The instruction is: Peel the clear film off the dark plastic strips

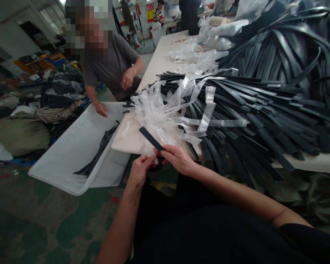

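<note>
Pale desk (163, 47), patchy floor (77, 216); black strip (150, 139) gripped in right hand (179, 158), near end hidden; film (155, 160) pinched in left hand (140, 168).

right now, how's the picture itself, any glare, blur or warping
Head view: pale glare streaks the black strips at upper right, and the clear plastic strips catch highlights; head view: the floor at lower left looks dim and soft; head view: the scene leans, perhaps from a tilted wide lens, and mosaic blocks cover part of the co-worker.

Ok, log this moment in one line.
left hand: pinching clear plastic | right hand: holding black strip | table: loose clear film, heaped black strips | white bin: dark strands inside
</note>
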Tool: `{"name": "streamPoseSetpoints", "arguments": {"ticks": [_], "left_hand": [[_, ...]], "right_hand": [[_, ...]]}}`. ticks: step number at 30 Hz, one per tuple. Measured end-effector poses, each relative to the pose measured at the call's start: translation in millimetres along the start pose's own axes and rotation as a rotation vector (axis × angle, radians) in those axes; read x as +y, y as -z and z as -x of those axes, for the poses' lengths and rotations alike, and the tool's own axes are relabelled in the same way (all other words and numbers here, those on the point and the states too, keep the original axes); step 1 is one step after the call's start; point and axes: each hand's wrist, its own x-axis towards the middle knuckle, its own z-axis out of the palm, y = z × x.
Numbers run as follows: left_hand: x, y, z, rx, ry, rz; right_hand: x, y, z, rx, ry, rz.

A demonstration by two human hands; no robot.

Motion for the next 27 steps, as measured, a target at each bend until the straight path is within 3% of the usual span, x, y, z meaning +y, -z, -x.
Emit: {"name": "streamPoseSetpoints", "arguments": {"ticks": [5,12,19,27], "left_hand": [[-6.1,-8.3,-6.3,0.073,0.024,0.205],[4.0,-25.7,-12.8,0.161,0.197,0.42],[2.1,-30.3,-12.0,0.096,0.145,0.345],[-4.3,-29.3,-10.9,0.069,0.167,0.329]], "right_hand": [[-5.6,16.1,43.8,-0.05,-0.009,0.285],[6.3,25.8,73.2,-0.023,0.205,0.745],[4.6,27.4,67.8,0.047,0.171,0.809],[6.7,25.1,63.5,0.073,0.11,0.713]]}}
